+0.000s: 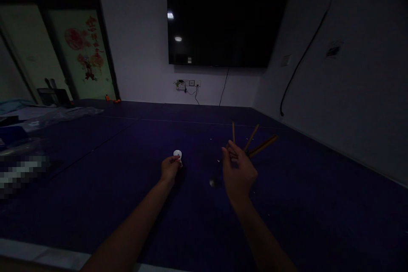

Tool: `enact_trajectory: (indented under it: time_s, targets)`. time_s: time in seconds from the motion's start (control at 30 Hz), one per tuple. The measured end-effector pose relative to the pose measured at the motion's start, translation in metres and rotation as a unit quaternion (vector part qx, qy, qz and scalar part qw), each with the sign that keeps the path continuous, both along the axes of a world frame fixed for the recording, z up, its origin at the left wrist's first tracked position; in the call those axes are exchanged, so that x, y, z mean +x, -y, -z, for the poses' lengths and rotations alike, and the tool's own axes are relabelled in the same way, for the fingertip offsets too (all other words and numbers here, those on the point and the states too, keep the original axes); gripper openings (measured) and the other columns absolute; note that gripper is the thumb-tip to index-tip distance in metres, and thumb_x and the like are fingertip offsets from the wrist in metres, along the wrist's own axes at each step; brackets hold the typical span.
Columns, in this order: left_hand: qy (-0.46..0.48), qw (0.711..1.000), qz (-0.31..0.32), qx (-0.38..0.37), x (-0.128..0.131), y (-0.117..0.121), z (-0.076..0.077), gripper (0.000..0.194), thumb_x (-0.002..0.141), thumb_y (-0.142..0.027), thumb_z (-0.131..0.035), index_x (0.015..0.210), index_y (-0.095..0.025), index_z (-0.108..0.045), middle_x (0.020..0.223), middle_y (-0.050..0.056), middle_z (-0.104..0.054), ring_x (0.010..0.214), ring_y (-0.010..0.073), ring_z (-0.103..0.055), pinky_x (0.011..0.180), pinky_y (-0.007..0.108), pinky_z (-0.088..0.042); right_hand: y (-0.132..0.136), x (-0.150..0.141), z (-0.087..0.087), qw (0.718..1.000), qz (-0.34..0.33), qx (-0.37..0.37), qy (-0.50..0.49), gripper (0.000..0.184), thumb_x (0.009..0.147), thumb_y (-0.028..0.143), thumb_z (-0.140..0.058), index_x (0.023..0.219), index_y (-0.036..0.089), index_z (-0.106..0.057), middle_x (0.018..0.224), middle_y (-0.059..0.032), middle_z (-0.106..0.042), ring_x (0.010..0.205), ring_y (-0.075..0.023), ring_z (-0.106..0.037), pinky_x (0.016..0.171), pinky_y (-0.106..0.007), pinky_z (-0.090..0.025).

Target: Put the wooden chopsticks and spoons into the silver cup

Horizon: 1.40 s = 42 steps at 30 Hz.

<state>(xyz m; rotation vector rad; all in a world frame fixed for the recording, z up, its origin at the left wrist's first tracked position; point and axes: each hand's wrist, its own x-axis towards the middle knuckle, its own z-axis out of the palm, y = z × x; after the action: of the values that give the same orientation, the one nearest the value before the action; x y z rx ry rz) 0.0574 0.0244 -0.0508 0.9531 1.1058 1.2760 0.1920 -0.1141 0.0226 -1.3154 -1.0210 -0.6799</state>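
Observation:
My left hand (170, 168) is closed in a pinch on a small white object with a round top (177, 153), low over the dark blue surface (191, 221). Its exact kind is too dim to tell. My right hand (239, 170) is raised to the right, thumb and fingertips pressed together; what they hold, if anything, is too dark to make out. Behind this hand, several thin yellow-brown sticks (252, 137) fan upward and to the right, their lower ends hidden. Left of the right wrist is a small shiny round thing (214, 182), dark and unclear.
A large black television (228, 25) hangs on the back wall above sockets (191, 83) and cables. Clear plastic wrapping (60, 117) and a dark box (54, 97) lie at the left. Small orange things (116, 101) sit near the wall. A black cable (302, 59) runs down the right wall.

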Motion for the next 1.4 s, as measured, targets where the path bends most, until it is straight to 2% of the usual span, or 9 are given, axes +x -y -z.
enact_trajectory:
  time_s: [0.17,0.27,0.37,0.67,0.8,0.93,1.13,1.3,1.4]
  targets:
    - [0.0,1.0,0.0,0.001,0.0,0.002,-0.002,0.023,0.058,-0.001,-0.065,0.079,-0.01,-0.068,0.059,0.0,-0.061,0.047,0.0067,-0.054,0.05,0.019,-0.045,0.013,0.015,-0.01,0.982,0.125,0.142,0.005,0.036,0.084,0.033,-0.057,0.114,0.013,-0.057,0.087,-0.0099,-0.068,0.069,-0.0169,-0.065,0.063,-0.03,-0.054]
    - [0.0,1.0,0.0,0.002,0.0,0.001,-0.001,0.024,0.057,0.0,-0.064,0.078,-0.01,-0.068,0.059,0.0,-0.061,0.048,0.0067,-0.054,0.05,0.019,-0.046,0.018,0.027,-0.016,0.971,0.126,0.199,-0.04,0.041,0.085,0.034,-0.055,0.12,0.012,-0.053,0.087,-0.0103,-0.065,0.062,-0.0164,-0.063,0.057,-0.03,-0.053]
    - [0.001,1.0,0.001,0.004,0.0,0.0,0.0,0.024,0.058,0.0,-0.063,0.079,-0.01,-0.068,0.06,0.001,-0.062,0.048,0.0069,-0.055,0.05,0.019,-0.046,0.021,0.037,-0.02,0.968,0.105,0.215,-0.076,0.043,0.086,0.037,-0.054,0.12,0.011,-0.052,0.09,-0.0115,-0.063,0.063,-0.0172,-0.063,0.055,-0.031,-0.054]
    - [0.004,1.0,0.008,0.012,-0.002,0.001,0.002,0.025,0.057,-0.001,-0.064,0.08,-0.01,-0.068,0.062,0.001,-0.062,0.051,0.0082,-0.057,0.054,0.021,-0.048,0.015,0.051,-0.015,0.981,0.148,0.126,-0.026,0.032,0.086,0.035,-0.053,0.109,0.014,-0.062,0.092,-0.0105,-0.067,0.072,-0.0183,-0.065,0.066,-0.033,-0.054]
    - [0.008,1.0,0.011,0.012,-0.002,0.002,0.001,0.024,0.056,0.0,-0.064,0.078,-0.01,-0.068,0.061,0.001,-0.062,0.051,0.0076,-0.056,0.052,0.02,-0.047,0.012,0.048,-0.012,0.992,0.105,0.073,-0.024,0.036,0.086,0.036,-0.052,0.115,0.017,-0.059,0.095,-0.0092,-0.068,0.074,-0.0172,-0.065,0.068,-0.032,-0.053]
    - [0.013,1.0,0.012,0.011,-0.002,0.002,0.0,0.024,0.055,0.001,-0.063,0.076,-0.011,-0.068,0.062,0.001,-0.062,0.052,0.0082,-0.057,0.055,0.021,-0.048,0.009,0.046,-0.01,0.996,0.062,0.03,-0.049,0.04,0.083,0.038,-0.055,0.116,0.016,-0.058,0.086,-0.0071,-0.07,0.065,-0.015,-0.064,0.063,-0.028,-0.052]
    - [0.01,1.0,0.003,-0.002,0.0,0.0,-0.001,0.018,0.058,-0.002,-0.064,0.073,-0.011,-0.067,0.06,0.001,-0.061,0.053,0.0094,-0.057,0.057,0.023,-0.049,0.003,0.048,-0.006,0.995,0.058,-0.035,-0.067,0.033,0.08,0.042,-0.056,0.099,0.016,-0.065,0.081,-0.0067,-0.071,0.061,-0.0157,-0.063,0.06,-0.028,-0.049]
    - [0.008,1.0,0.0,-0.007,0.001,0.001,-0.003,0.019,0.06,0.0,-0.06,0.074,-0.011,-0.067,0.06,0.001,-0.061,0.05,0.0079,-0.056,0.055,0.022,-0.048,0.001,0.048,-0.002,0.995,0.074,-0.064,-0.033,0.033,0.082,0.042,-0.053,0.096,0.016,-0.068,0.077,-0.007,-0.071,0.058,-0.0169,-0.062,0.061,-0.03,-0.048]
    - [0.008,1.0,-0.004,-0.007,0.001,0.002,-0.003,0.02,0.058,0.0,-0.061,0.075,-0.011,-0.067,0.059,0.001,-0.061,0.049,0.0077,-0.055,0.053,0.021,-0.048,0.001,0.046,-0.003,0.995,0.08,-0.066,0.007,0.031,0.084,0.04,-0.05,0.093,0.016,-0.068,0.091,-0.0096,-0.071,0.075,-0.0199,-0.065,0.069,-0.033,-0.05]
